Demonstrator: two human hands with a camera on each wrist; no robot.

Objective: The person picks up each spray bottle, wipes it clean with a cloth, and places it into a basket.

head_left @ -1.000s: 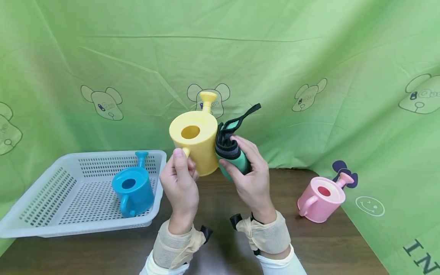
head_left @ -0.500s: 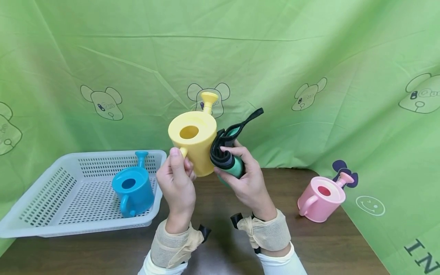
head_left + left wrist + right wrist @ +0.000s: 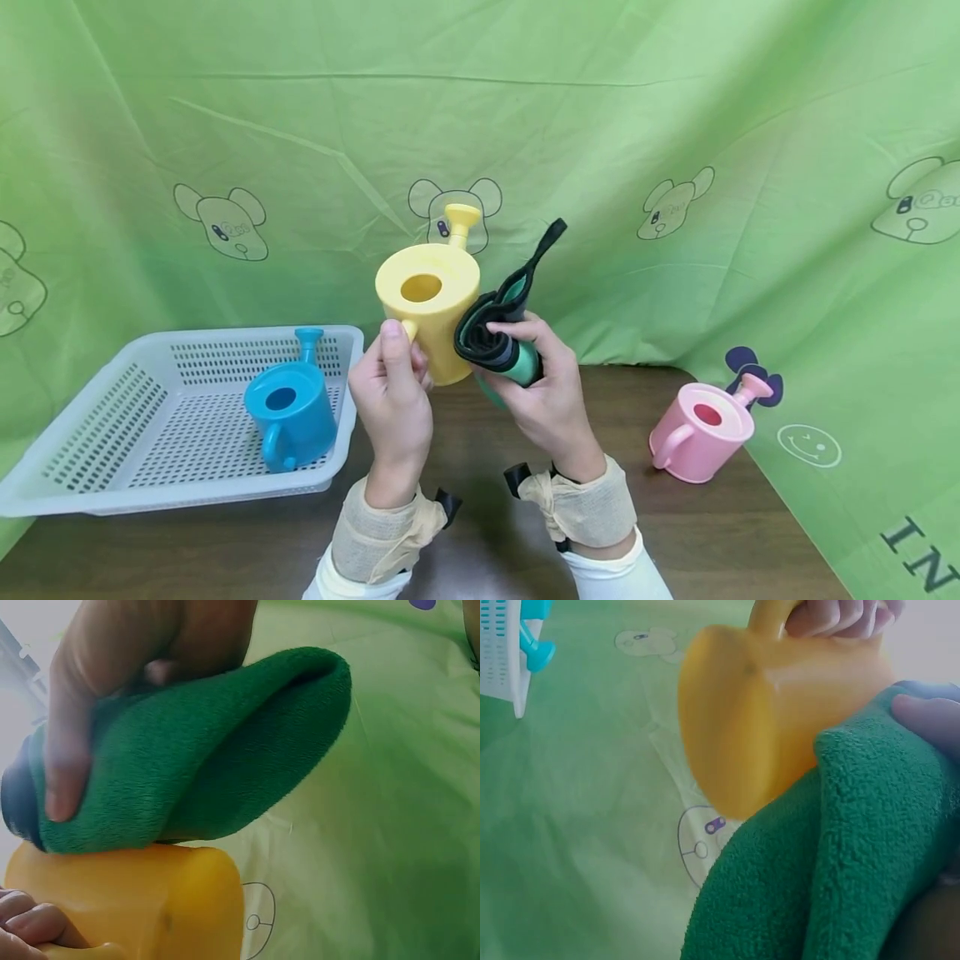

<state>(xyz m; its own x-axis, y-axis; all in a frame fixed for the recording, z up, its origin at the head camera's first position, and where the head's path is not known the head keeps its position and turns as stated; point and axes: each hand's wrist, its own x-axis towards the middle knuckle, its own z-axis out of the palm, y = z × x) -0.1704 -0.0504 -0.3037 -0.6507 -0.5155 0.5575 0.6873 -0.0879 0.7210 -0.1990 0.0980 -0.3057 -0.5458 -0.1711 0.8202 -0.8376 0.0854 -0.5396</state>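
Note:
My left hand (image 3: 393, 400) grips the handle of a yellow watering can (image 3: 442, 333), held up above the table with its spout pointing away. My right hand (image 3: 547, 392) holds a folded green cloth (image 3: 527, 363) with black edging and a black hanging loop. In the head view the cloth touches the can's right side. Seen from the left wrist, the fluffy green cloth (image 3: 172, 757) lies against the side of the yellow can (image 3: 187, 900). The right wrist view shows the can's base (image 3: 727, 727) beside the cloth (image 3: 870, 825).
A white perforated basket (image 3: 97, 502) at the left holds a blue watering can (image 3: 296, 425). On the right of the brown table (image 3: 480, 533) stands a pink watering can (image 3: 697, 442). A green curtain (image 3: 315, 167) with printed animal heads hangs behind.
My right hand has shifted the cloth a little left and lower on the can's side, and the cloth has bunched into a new fold. The yellow can has wavered slightly sideways.

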